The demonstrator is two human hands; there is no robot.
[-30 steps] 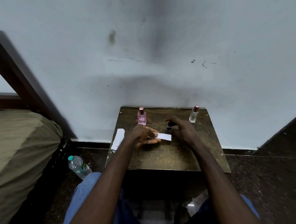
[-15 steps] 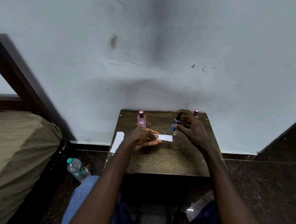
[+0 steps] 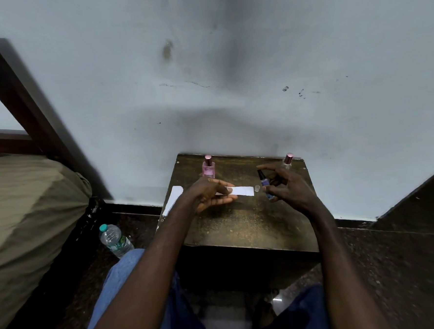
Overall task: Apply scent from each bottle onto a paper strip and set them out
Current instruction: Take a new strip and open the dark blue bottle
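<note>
Reaching forward from a pair of blue-jeaned knees, both bare forearms stretch over the near edge of a small dark, worn surface that stands on a dark speckled floor. On that floor to the left lies a plastic water bottle with a green cap, beside a bed under an olive cover. Above the middle of the surface the left hand pinches one end of a white paper strip, and the rest of the strip sticks out flat to the right; whether it touches the surface I cannot tell. Just past its free end a small clear cap sits on the surface. Right beside that, the right hand has its fingers curled around a small blue bottle, held slightly tilted with its dark top uppermost. A stack of spare white strips lies at the left edge of the surface, behind the left wrist. Farther back a pink bottle stands upright near the left rear, and a clear bottle with a pink cap stands at the right rear, partly hidden by the right hand. Behind them rises a pale, smudged wall.
</note>
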